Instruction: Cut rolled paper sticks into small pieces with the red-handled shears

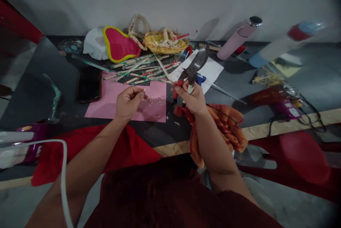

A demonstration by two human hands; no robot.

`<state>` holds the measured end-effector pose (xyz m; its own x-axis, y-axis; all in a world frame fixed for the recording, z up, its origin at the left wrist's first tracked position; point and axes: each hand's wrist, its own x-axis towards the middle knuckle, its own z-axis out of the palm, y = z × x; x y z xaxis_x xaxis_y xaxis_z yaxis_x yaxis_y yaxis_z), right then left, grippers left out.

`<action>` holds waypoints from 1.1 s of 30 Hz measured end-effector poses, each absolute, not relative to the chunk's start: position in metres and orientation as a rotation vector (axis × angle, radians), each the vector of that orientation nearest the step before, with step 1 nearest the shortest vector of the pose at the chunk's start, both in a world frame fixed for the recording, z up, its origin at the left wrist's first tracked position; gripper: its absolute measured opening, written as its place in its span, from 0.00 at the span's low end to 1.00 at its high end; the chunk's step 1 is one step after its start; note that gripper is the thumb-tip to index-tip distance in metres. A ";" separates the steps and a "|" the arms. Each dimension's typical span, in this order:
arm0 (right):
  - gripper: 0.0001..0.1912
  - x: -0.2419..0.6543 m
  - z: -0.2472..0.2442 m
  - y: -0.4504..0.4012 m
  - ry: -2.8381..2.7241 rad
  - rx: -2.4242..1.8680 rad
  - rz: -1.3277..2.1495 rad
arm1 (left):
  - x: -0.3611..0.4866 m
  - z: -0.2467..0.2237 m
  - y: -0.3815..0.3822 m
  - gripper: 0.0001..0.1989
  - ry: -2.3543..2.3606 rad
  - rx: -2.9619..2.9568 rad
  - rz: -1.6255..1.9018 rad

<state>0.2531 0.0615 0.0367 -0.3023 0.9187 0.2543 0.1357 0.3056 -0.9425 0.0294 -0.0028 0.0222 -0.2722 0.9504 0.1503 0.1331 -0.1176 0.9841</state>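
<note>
My left hand (130, 103) pinches a short pale stick piece (144, 90) above a pink sheet of paper (106, 109). Several small cut bits (150, 103) lie on that paper beside the fingers. In my right hand (194, 96) is a pair of pruning shears (195, 63), its blades pointing up and away from me; one handle shows red, the other whitish. Just beyond both hands lies a loose pile of wooden chopsticks (141, 68), some in green-printed wrappers. An orange cloth (223, 121) is under my right wrist.
A yellow basket (166, 47) and a red heart-shaped piece with yellow edging (121, 45) stand at the back. A phone (89, 84) lies left. A pink flask (237, 39) and a blurred bottle (279, 45) stand right. A white cable (64, 178) crosses my left arm.
</note>
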 end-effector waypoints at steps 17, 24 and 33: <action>0.18 0.233 0.039 0.037 -2.542 -1.204 0.150 | 0.033 0.036 -0.009 0.11 1.239 1.109 1.689; 0.18 0.230 0.035 0.034 -2.580 -1.205 0.134 | 0.035 0.037 -0.010 0.11 1.188 1.141 1.629; 0.18 0.229 0.036 0.033 -2.581 -1.185 0.165 | 0.035 0.036 -0.010 0.13 1.171 1.129 1.592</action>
<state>0.2289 0.0332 0.0361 -0.6169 0.7563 0.2177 0.7225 0.6539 -0.2245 0.0353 -0.0103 0.0356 -0.2421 0.9534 0.1800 -0.1121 -0.2118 0.9709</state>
